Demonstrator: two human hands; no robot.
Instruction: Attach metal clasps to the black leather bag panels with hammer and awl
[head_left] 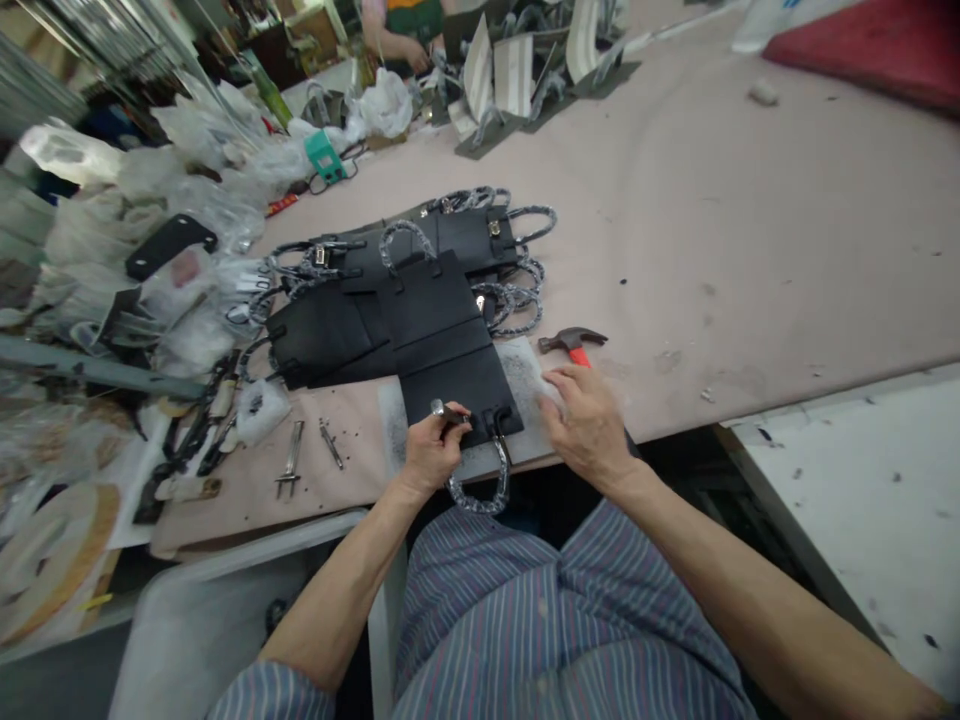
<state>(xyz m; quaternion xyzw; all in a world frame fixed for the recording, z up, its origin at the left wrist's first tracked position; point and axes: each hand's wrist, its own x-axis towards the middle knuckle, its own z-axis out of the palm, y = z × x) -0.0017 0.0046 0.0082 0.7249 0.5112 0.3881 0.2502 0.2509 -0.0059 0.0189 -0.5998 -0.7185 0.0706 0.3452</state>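
My left hand (433,450) is closed on a short metal punch (438,408), held over the front edge of a black bag panel (457,385). A handle (480,503) wrapped in clear plastic hangs from that edge toward my lap. My right hand (589,425) is wrapped round the handle of a claw hammer (574,340), just right of the panel. Some red of its handle shows by the head. Beneath the panel lies a pale, speckled board (529,375).
More black bag pieces (330,325) with wrapped handles lie behind. Two metal tools, one forked (290,460) and one slim (330,443), rest at left. Plastic bags (195,150) crowd the left side. A grey bin (187,620) stands below. Across the table is another person's arm (390,42).
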